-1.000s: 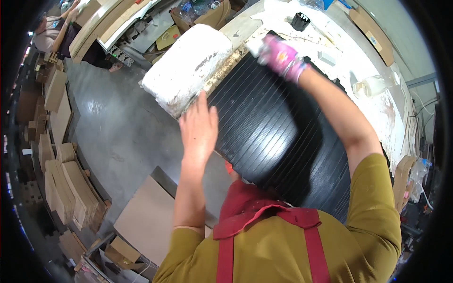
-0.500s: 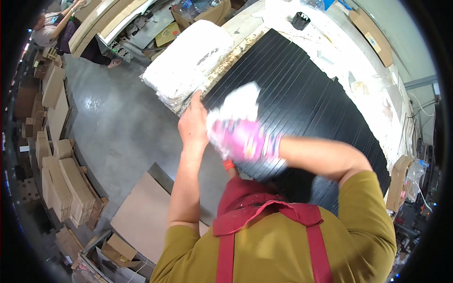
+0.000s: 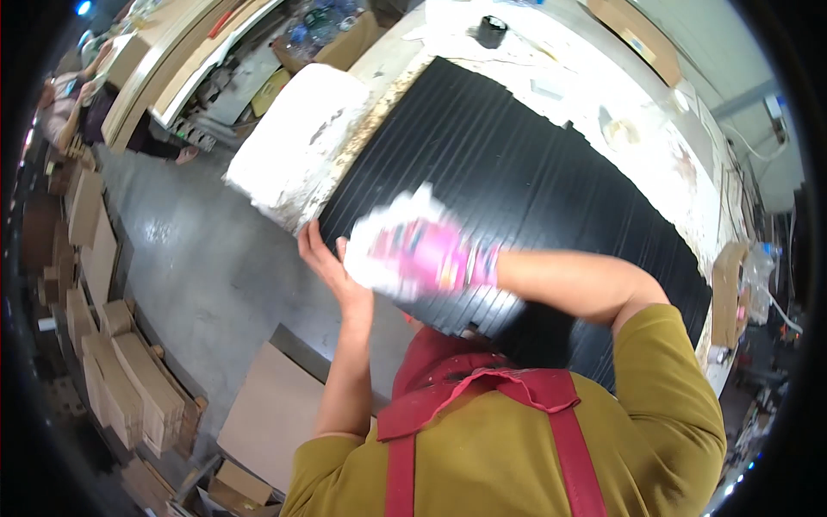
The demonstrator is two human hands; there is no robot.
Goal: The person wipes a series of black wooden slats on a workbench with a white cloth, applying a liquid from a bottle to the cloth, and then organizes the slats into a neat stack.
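Note:
A set of long black grooved strips (image 3: 517, 164), lying side by side like a panel, covers the worktable in front of me. My right hand (image 3: 422, 258), in a pink patterned glove, presses a crumpled white cloth (image 3: 396, 215) onto the near left part of the strips; motion blurs both. Bare and with fingers stretched out, my left hand (image 3: 336, 271) rests at the strips' left edge, close beside the cloth. Just beyond its fingertips is a white wrapped block (image 3: 297, 142) with a stained side.
The white worktable (image 3: 586, 103) holds a black cup (image 3: 492, 32) at the far side. A cardboard box (image 3: 353, 43) with plastic bottles stands at the back left. Stacked cardboard (image 3: 129, 379) lines the grey floor's left. Another person (image 3: 73, 112) is at the far left.
The whole view has shifted, so the table sits further left. The cloth under my right hand has bunched up and lies nearer to me. My left fingers are more spread.

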